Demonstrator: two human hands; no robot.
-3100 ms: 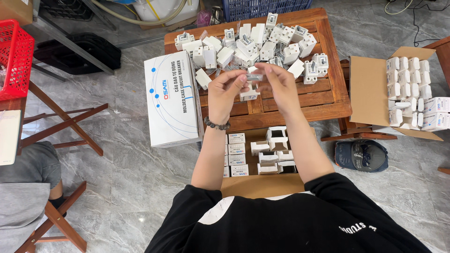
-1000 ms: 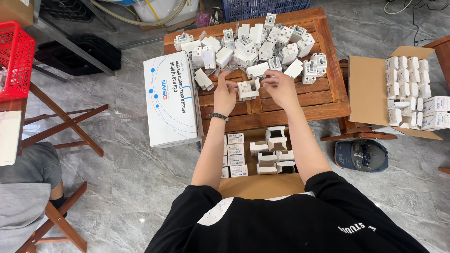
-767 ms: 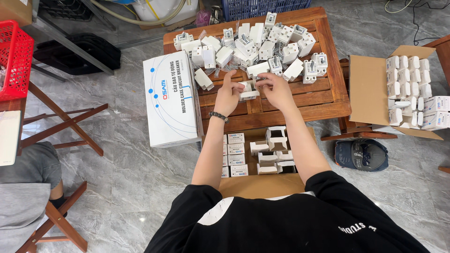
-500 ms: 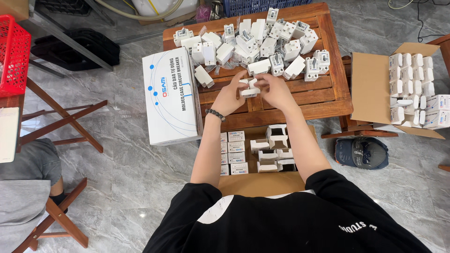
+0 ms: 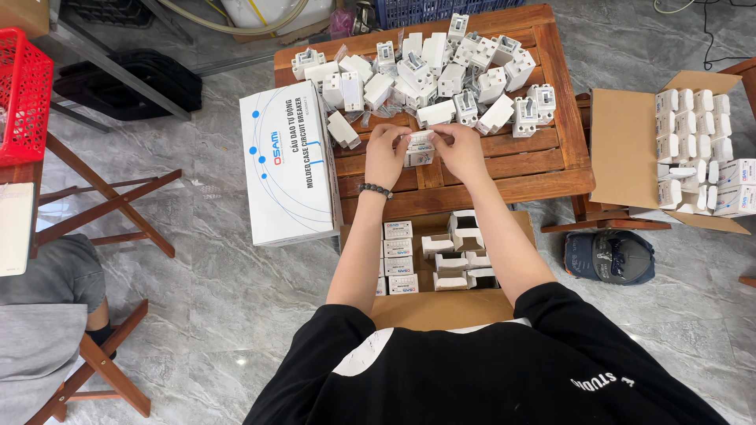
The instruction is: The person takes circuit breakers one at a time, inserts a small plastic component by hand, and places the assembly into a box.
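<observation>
While both hands met over the wooden worktop [image 5: 504, 169], the left hand [image 5: 386, 157] and right hand [image 5: 459, 151] together pinched a small white circuit breaker [image 5: 419, 147] between their fingertips. Beyond the hands lay a heap of white breakers [image 5: 441, 75]. Beside the left hand stood a large white carton [image 5: 287, 165]. Nearer the person, below the wrists, sat an open cardboard box [image 5: 441, 307] with small packages.
</observation>
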